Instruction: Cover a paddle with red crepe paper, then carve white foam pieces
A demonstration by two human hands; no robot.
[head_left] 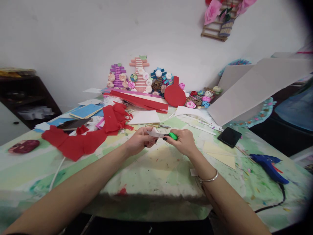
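Left of centre: my left hand (140,141), fingers curled in, tips pinching the small white scrap of card (154,132). The scrap sits mid-frame between both hands, held just above the paint-stained green table cover (151,169). Right of that, my right hand (184,142) is closed round the green-handled tool (173,136). Its working end is hidden behind the scrap, so can't tell blade or scissors. My read: working the scrap's edge. To do it well — pinch close to the tool, fingertips out of its path, short strokes. Pose: both forearms run in from the lower corners, wrists low over the table, silver bangle (207,179) on the right wrist.
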